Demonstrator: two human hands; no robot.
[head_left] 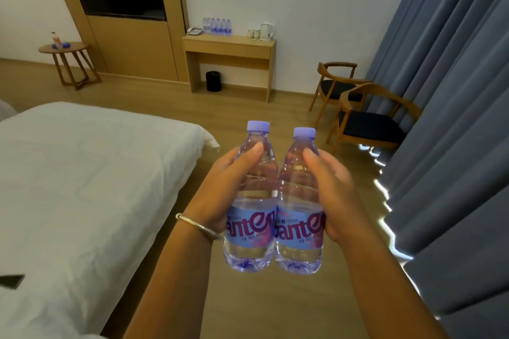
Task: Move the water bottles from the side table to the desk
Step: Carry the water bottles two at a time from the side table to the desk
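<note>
I carry two clear water bottles with purple caps and blue labels, upright and side by side in front of me. My left hand (220,187) grips the left bottle (252,228) and my right hand (333,192) grips the right bottle (298,231); the two bottles touch. Far ahead against the wall stands the wooden desk (228,45). A row of several more water bottles (217,27) stands on its back left part. The round side table (64,49) is far left, with one small bottle and blue items on it.
A white bed (82,187) fills the left side. Two wooden chairs (366,115) stand at right before blue curtains (454,91). On the desk are a phone (194,31), cups and a white kettle (267,30). A black bin (213,81) sits under the desk. Wooden floor lies between.
</note>
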